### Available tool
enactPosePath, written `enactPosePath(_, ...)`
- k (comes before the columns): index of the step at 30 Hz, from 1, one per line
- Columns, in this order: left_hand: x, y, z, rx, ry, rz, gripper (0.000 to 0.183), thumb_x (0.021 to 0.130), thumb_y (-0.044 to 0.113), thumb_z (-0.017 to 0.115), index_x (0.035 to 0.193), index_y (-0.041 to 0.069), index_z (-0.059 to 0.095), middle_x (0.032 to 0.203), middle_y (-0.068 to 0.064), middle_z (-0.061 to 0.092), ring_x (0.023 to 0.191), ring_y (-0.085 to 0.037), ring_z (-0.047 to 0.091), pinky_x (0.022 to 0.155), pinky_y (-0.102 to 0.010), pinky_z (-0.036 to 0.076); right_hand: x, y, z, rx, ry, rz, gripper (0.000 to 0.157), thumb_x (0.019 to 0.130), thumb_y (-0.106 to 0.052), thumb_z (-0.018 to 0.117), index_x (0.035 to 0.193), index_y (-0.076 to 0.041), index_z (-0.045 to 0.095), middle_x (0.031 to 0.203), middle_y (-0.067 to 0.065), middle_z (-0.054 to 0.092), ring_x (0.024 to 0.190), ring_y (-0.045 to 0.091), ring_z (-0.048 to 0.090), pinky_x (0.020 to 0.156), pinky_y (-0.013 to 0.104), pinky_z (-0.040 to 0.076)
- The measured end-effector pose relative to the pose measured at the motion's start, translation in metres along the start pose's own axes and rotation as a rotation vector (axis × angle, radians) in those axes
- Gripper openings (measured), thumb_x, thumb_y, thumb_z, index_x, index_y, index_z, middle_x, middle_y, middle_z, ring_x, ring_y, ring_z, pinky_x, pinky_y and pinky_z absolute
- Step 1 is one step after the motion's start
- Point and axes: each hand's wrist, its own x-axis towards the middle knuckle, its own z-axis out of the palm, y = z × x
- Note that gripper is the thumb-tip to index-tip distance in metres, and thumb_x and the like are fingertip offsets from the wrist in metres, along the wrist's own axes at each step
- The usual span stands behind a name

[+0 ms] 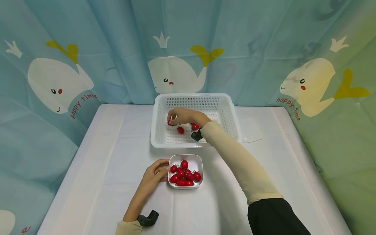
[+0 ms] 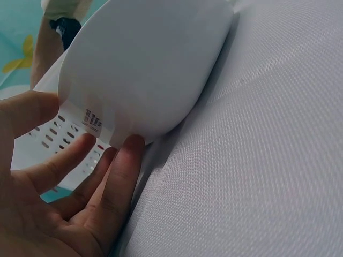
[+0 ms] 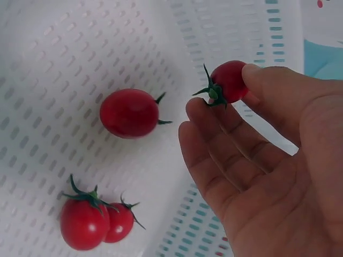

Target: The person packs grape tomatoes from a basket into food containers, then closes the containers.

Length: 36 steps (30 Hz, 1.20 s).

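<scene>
Over the white perforated basket (image 1: 158,130), my right hand (image 1: 183,116) pinches a cherry tomato (image 3: 228,81) with a green stem between thumb and fingers. Beneath it, one cherry tomato (image 3: 129,113) lies alone on the basket floor, and two more cherry tomatoes (image 3: 84,224) sit close together. A small white square container (image 1: 200,160) stands in front of the basket with several cherry tomatoes (image 1: 180,173) inside. My left hand (image 1: 155,171) holds that container by its left side, its thumb at the rim and fingers against the outer wall (image 2: 144,69).
A clear, flat lid-like piece (image 1: 251,130) lies on the white tablecloth (image 1: 117,156) right of the basket. Behind the table hangs a blue curtain (image 1: 117,29) with whale prints. A black wrist device (image 1: 148,218) is strapped on the left forearm.
</scene>
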Motion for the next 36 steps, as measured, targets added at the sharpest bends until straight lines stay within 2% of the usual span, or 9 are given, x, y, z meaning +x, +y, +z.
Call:
enactPosePath(3, 0.000, 0.000, -0.001, -0.002, 0.003, -0.003, 0.042, 0.101, 0.025, 0.067, 0.138, 0.007, 0.063, 0.119, -0.016, 0.073, 0.106, -0.018, 0.068, 0.080, -0.026, 0.063, -0.005, -0.003, -0.002, -0.006, 0.002, -0.019, 0.015, 0.105, -0.013, 0.060, 0.116, -0.007, 0.067, 0.117, 0.012, 0.068, 0.101, 0.025, 0.065, 0.097, 0.043, 0.059)
enactPosePath(11, 0.002, 0.000, -0.002, 0.001, -0.008, 0.001, 0.041, 0.101, 0.025, 0.068, 0.139, 0.007, 0.063, 0.118, -0.016, 0.072, 0.104, -0.015, 0.067, 0.081, -0.024, 0.062, -0.026, -0.004, -0.007, -0.062, 0.021, -0.086, 0.017, 0.105, -0.018, 0.062, 0.115, -0.008, 0.070, 0.112, 0.008, 0.072, 0.097, 0.022, 0.067, 0.086, 0.031, 0.059)
enactPosePath(17, 0.003, -0.001, -0.002, -0.002, -0.009, -0.004, 0.040, 0.101, 0.024, 0.068, 0.138, 0.007, 0.063, 0.118, -0.017, 0.073, 0.103, -0.014, 0.067, 0.080, -0.023, 0.062, -0.045, -0.004, -0.009, -0.036, 0.020, -0.132, 0.016, 0.105, -0.019, 0.063, 0.115, -0.009, 0.071, 0.110, 0.011, 0.074, 0.100, 0.026, 0.068, 0.085, 0.032, 0.058)
enactPosePath(21, 0.002, -0.001, -0.002, -0.009, -0.008, -0.005, 0.041, 0.101, 0.024, 0.068, 0.137, 0.007, 0.063, 0.118, -0.017, 0.073, 0.103, -0.013, 0.067, 0.080, -0.023, 0.062, -0.059, -0.004, -0.009, -0.004, 0.030, -0.151, 0.016, 0.105, -0.022, 0.063, 0.115, -0.012, 0.070, 0.107, 0.011, 0.075, 0.098, 0.025, 0.069, 0.079, 0.032, 0.058)
enactPosePath(25, 0.002, -0.001, -0.001, -0.004, -0.005, -0.006, 0.041, 0.101, 0.025, 0.068, 0.138, 0.007, 0.063, 0.118, -0.016, 0.073, 0.103, -0.013, 0.067, 0.080, -0.023, 0.061, -0.073, -0.007, -0.004, 0.024, 0.044, -0.182, 0.016, 0.105, -0.023, 0.063, 0.117, -0.013, 0.069, 0.102, 0.007, 0.075, 0.091, 0.019, 0.067, 0.077, 0.033, 0.059)
enactPosePath(28, 0.002, -0.001, -0.001, -0.004, -0.003, -0.008, 0.041, 0.101, 0.025, 0.068, 0.138, 0.007, 0.063, 0.118, -0.016, 0.073, 0.103, -0.014, 0.067, 0.080, -0.023, 0.062, -0.084, -0.008, 0.003, 0.047, 0.054, -0.224, 0.018, 0.105, -0.020, 0.061, 0.119, -0.011, 0.068, 0.103, 0.006, 0.072, 0.090, 0.017, 0.066, 0.081, 0.033, 0.059)
enactPosePath(36, 0.001, 0.000, 0.000, -0.002, 0.001, -0.006, 0.042, 0.101, 0.026, 0.068, 0.138, 0.006, 0.063, 0.118, -0.016, 0.073, 0.105, -0.017, 0.067, 0.081, -0.025, 0.063, -0.108, -0.011, 0.024, 0.115, 0.064, -0.269, 0.016, 0.106, -0.020, 0.060, 0.118, -0.014, 0.069, 0.104, 0.002, 0.069, 0.095, 0.031, 0.067, 0.082, 0.030, 0.057)
